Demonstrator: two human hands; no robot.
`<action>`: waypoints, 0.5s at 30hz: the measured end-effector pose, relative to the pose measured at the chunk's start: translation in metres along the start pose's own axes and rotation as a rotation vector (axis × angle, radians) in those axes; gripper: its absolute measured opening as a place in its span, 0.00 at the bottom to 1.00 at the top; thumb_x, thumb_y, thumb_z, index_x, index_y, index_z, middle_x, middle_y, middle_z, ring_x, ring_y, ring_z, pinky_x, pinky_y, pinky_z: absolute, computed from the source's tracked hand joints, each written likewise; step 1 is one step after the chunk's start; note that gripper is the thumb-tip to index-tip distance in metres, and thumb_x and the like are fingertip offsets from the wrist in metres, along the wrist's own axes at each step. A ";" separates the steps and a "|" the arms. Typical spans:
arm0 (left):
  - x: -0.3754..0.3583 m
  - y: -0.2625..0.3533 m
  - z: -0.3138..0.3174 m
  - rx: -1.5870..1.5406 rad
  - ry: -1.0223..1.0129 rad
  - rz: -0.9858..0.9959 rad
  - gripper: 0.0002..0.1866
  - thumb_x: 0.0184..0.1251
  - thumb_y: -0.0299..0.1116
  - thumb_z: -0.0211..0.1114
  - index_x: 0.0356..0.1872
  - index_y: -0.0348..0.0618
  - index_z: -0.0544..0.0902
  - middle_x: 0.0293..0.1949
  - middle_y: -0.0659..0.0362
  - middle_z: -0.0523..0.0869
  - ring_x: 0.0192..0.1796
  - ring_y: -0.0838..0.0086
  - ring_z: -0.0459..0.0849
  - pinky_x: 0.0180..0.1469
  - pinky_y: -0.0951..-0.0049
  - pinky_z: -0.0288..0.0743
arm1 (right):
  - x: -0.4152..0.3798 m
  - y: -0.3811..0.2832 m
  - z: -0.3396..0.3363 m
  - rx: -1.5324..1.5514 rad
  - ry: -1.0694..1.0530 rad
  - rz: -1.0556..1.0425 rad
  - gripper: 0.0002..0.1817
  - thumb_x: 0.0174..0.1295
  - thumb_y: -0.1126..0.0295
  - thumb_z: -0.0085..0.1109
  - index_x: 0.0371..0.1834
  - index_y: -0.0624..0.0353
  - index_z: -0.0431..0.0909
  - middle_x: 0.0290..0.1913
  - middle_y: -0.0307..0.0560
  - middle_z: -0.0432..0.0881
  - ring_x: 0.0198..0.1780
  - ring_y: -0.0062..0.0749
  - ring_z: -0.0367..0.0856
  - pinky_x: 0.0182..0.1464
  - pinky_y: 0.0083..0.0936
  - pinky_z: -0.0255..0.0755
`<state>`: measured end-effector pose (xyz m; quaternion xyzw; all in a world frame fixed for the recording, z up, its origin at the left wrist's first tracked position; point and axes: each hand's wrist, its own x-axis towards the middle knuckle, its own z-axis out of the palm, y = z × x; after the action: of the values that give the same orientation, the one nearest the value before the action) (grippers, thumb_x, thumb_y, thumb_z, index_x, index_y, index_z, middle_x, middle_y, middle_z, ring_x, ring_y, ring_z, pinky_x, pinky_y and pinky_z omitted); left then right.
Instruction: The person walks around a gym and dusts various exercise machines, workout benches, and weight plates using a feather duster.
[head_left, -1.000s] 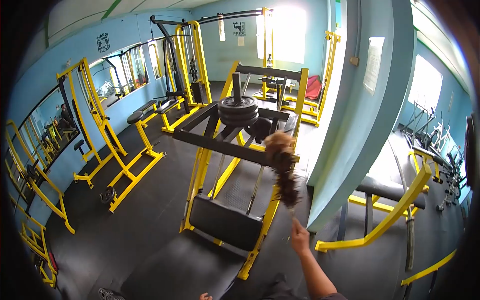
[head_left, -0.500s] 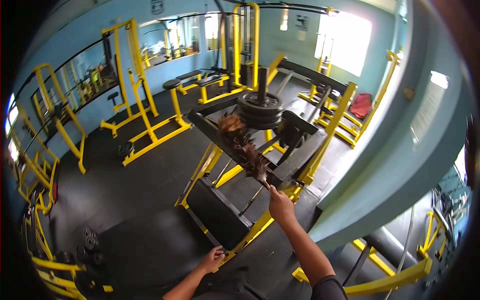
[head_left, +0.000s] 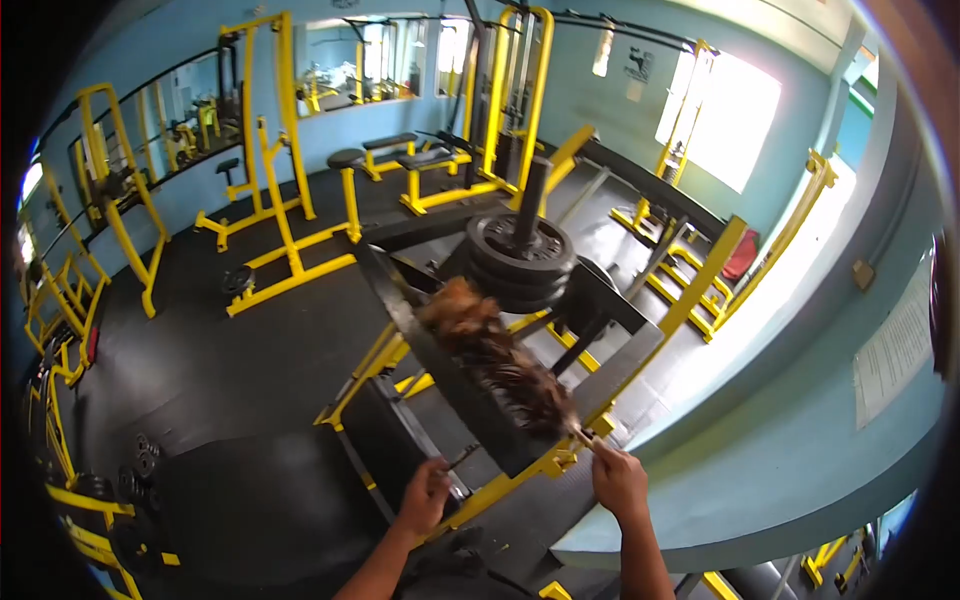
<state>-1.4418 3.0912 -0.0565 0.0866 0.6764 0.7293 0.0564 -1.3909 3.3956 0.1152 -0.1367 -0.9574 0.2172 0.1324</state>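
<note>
My right hand [head_left: 620,480] is closed around the handle of a feather duster [head_left: 500,365] with brown and reddish feathers. The feathers lie along the black top frame [head_left: 440,370] of a yellow and black weight machine, just in front of a stack of weight plates [head_left: 520,262] on an upright post. My left hand [head_left: 427,497] is lower, with curled fingers beside the machine's black pad [head_left: 385,430]. A short dark bar [head_left: 464,457] shows at its fingertips; what the fingers hold is not clear.
A blue wall ledge [head_left: 740,500] runs close on my right, with a paper sheet [head_left: 890,345] on the wall. Yellow-framed machines [head_left: 295,250] stand along the mirrored wall at left. Dumbbells [head_left: 140,470] sit at lower left beside a black mat [head_left: 250,500].
The view has moved closer to the machine. The duster has shifted toward the front of the top frame. My left hand has risen toward the dark bar, its fingers more curled.
</note>
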 end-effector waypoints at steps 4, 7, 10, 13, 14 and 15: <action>0.064 0.050 0.030 0.253 0.134 0.256 0.15 0.70 0.29 0.61 0.55 0.37 0.76 0.50 0.53 0.81 0.48 0.66 0.81 0.56 0.66 0.73 | -0.043 0.117 -0.001 0.145 0.189 0.306 0.14 0.64 0.68 0.53 0.51 0.49 0.82 0.31 0.56 0.81 0.36 0.53 0.82 0.37 0.42 0.73; 0.100 0.103 0.061 0.428 0.159 0.488 0.12 0.66 0.28 0.60 0.49 0.38 0.79 0.49 0.50 0.81 0.52 0.58 0.80 0.57 0.62 0.72 | -0.031 0.146 -0.015 0.076 0.233 0.369 0.14 0.64 0.70 0.52 0.51 0.50 0.81 0.30 0.56 0.80 0.35 0.53 0.82 0.36 0.42 0.73; 0.137 0.124 0.089 0.560 0.082 0.657 0.12 0.65 0.28 0.60 0.48 0.38 0.79 0.49 0.51 0.81 0.52 0.58 0.79 0.57 0.61 0.71 | 0.007 0.146 -0.027 0.116 0.247 0.254 0.13 0.64 0.69 0.51 0.50 0.51 0.81 0.31 0.56 0.81 0.37 0.54 0.82 0.38 0.43 0.74; 0.162 0.130 0.107 0.660 0.042 0.636 0.15 0.65 0.33 0.61 0.50 0.40 0.79 0.52 0.51 0.80 0.56 0.59 0.78 0.61 0.58 0.66 | 0.062 0.159 -0.029 0.046 0.185 0.299 0.12 0.65 0.66 0.51 0.47 0.52 0.82 0.34 0.58 0.83 0.39 0.56 0.82 0.40 0.45 0.75; 0.170 0.132 0.112 0.741 0.039 0.630 0.16 0.65 0.36 0.61 0.51 0.41 0.79 0.53 0.52 0.79 0.57 0.59 0.77 0.62 0.57 0.64 | 0.084 0.186 -0.017 0.093 0.180 0.363 0.13 0.64 0.67 0.51 0.47 0.53 0.82 0.35 0.60 0.83 0.39 0.57 0.82 0.41 0.46 0.74; 0.177 0.132 0.113 0.785 0.045 0.607 0.18 0.65 0.39 0.62 0.53 0.43 0.79 0.56 0.52 0.78 0.59 0.59 0.75 0.64 0.55 0.59 | 0.107 0.194 -0.009 0.140 0.249 0.304 0.13 0.64 0.68 0.51 0.48 0.53 0.82 0.35 0.61 0.83 0.40 0.58 0.82 0.42 0.46 0.75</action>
<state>-1.5874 3.2262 0.0913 0.2785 0.8454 0.4046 -0.2098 -1.4474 3.6018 0.0564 -0.2957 -0.8845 0.2822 0.2247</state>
